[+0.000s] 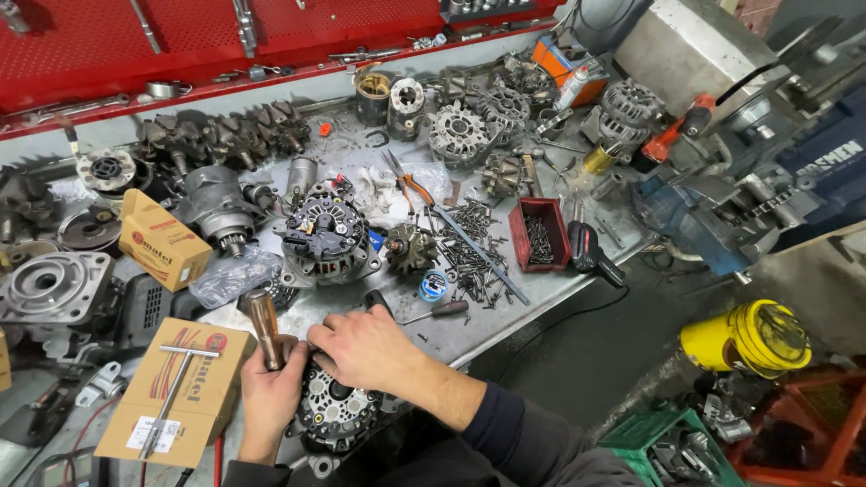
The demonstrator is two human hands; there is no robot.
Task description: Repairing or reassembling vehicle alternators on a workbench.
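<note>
**A:** From the head view, where does the alternator (336, 410) sit against the two hands?

**B:** Directly under them, at the near edge of the desk (505, 311). The right hand (365, 350) lies flat over its upper rim, fingers (327, 335) pressed together and curled down onto the housing. So the part is below and slightly toward the body from those fingertips.

**A:** And the left hand (271, 388)?

**B:** It is wrapped around a wooden-handled tool (264, 325), the fingers closed tight on the lower part of the handle. The handle stands nearly upright, leaning a little away from the body, its long axis running from the fist up toward the plastic bag (236, 275). The alternator touches or lies just beside that fist, on its right.

**A:** Which hand is nearer the part?

**B:** The right; it rests on it. The left is alongside. I cannot tell what the tool's working end does, since the fist and housing hide it.

**A:** Anything close beyond the fingers?

**B:** Just past the right fingertips lies a small screwdriver (437, 311); farther out, a second alternator (327, 239). Left of the left fist, a cardboard box (180, 388) carries a T-handle wrench (176, 383).
</note>
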